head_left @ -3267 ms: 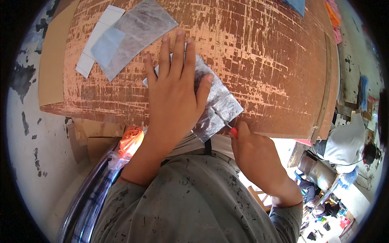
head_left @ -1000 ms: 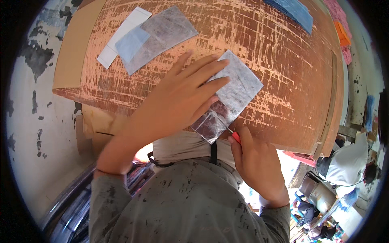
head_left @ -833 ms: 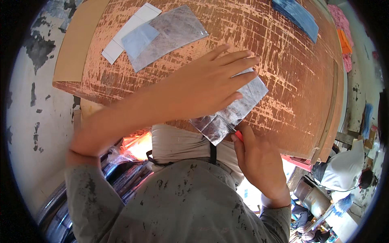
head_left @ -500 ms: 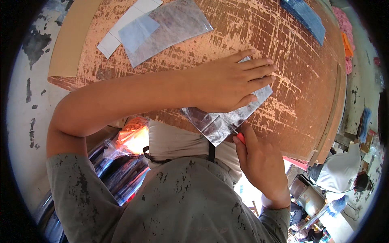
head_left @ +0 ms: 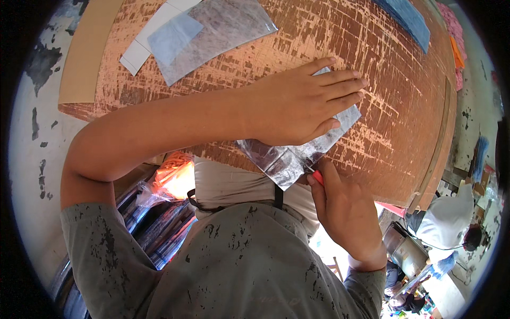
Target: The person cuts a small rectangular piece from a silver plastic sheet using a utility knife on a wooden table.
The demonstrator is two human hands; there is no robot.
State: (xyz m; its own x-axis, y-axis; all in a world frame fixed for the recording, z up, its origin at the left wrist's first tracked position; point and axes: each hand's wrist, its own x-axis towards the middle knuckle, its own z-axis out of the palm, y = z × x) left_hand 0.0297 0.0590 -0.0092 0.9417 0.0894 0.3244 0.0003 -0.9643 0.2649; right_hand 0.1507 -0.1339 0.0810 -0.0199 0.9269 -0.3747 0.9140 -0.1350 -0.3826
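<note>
My left hand (head_left: pixel 305 109) lies flat, fingers spread, on a clear, glossy plastic sheet (head_left: pixel 286 169). One corner of that sheet reaches past the near edge of the scratched brown table (head_left: pixel 396 130), toward my body. My right hand (head_left: pixel 348 212) is closed around a small red-handled tool (head_left: pixel 319 177) with a thin metal tip. The tip meets the plastic close to its near corner, right of my left wrist. Most of the handle is hidden in my fingers, and I cannot make out the exact kind of tool.
A larger translucent plastic sheet (head_left: pixel 234 33) overlaps a white strip (head_left: pixel 137 53) at the far left. Brown cardboard (head_left: pixel 87 53) covers the table's left end. A blue sheet stack (head_left: pixel 406 24) lies far right. Orange bagged material (head_left: pixel 174 173) sits below the table; another person (head_left: pixel 446 220) is at lower right.
My right hand and the red-handled tool have shifted slightly to the right, with more of the metal tip showing. My left hand stays pressed on the plastic; the whole view has moved slightly.
</note>
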